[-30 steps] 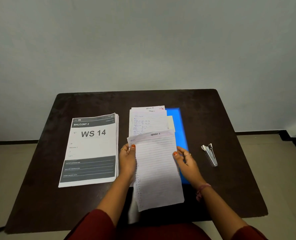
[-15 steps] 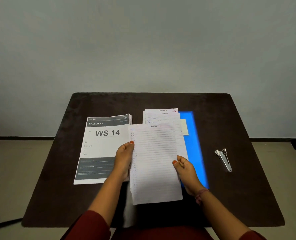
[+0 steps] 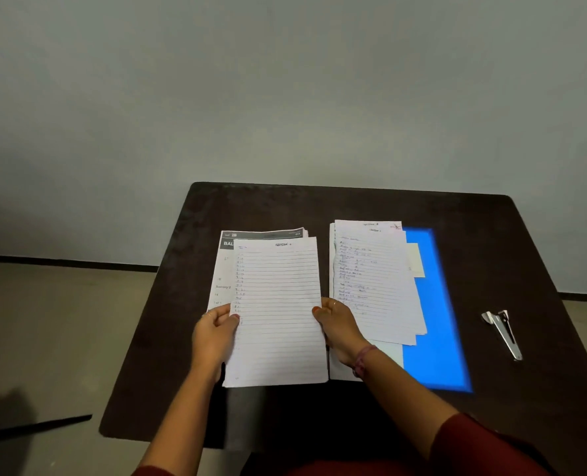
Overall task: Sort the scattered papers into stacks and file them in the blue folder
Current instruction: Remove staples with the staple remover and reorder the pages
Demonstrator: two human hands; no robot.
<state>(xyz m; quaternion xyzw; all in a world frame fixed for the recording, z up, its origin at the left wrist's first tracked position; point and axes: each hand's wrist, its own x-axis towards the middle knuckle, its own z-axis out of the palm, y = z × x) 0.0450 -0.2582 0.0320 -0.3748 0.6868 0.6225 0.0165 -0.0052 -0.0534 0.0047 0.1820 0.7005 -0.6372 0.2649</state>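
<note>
Lined sheet [image 3: 278, 310] held over printed stack [image 3: 228, 266], blue folder [image 3: 432, 314] to the right under handwritten stack [image 3: 374, 276].

Left hand [image 3: 214, 333] and right hand [image 3: 336, 324] each pinching a side edge of the sheet, thumbs on top; contact with the stack below not determinable, possibly just above. Recommended: square corners to the pile before release, lower flat, keep edges unbent. Stapler-like tool [image 3: 503, 333] lying apart on table [image 3: 353, 204].

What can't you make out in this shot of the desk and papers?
- Printed stack, head view: mostly covered by the held lined sheet.
- Handwriting on the sheet and on the pile: too small.
- Blue folder: left part hidden under that pile.
</note>
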